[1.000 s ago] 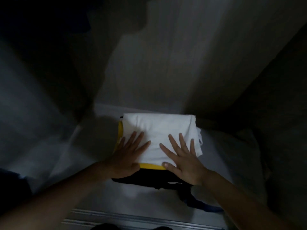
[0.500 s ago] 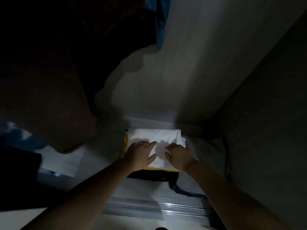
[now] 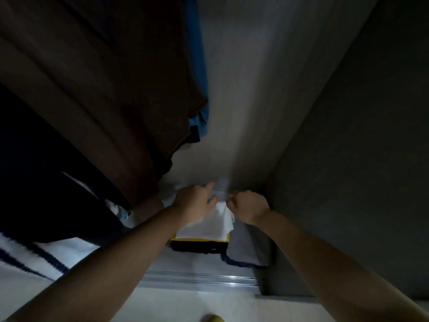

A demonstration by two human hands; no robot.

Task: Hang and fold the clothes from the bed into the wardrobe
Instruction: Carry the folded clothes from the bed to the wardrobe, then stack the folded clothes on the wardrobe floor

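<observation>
I am looking down into the wardrobe (image 3: 255,101), and the room to move is narrow: its pale back panel runs down the centre of the frame, the dark side wall (image 3: 359,159) closes the whole right side, and a brown hanging garment (image 3: 104,89) fills the upper left, with a blue hanging garment (image 3: 197,66) showing behind its right edge. A dark garment (image 3: 46,182) hangs at middle left, above a white cloth with dark stripes (image 3: 27,259) in the lower left corner. The metal door track (image 3: 197,278) crosses the lower centre and marks the front edge of the wardrobe floor. Just above it lies the folded stack: a white folded cloth (image 3: 204,226) on top, a yellow layer (image 3: 202,239) showing as a thin strip under it, and a black garment (image 3: 197,247) at the bottom, with a blue strap or hem (image 3: 241,263) trailing from it toward the lower right. My left hand (image 3: 195,203) lies on the far left part of the white cloth, fingers bent over it, though I cannot tell whether they pinch the fabric. My right hand (image 3: 248,205) is curled at the cloth's far right corner, which is bunched up against it; the grip itself is hidden. The near edge of the cloth lies free below both hands, which sit near each other close to the back panel.
</observation>
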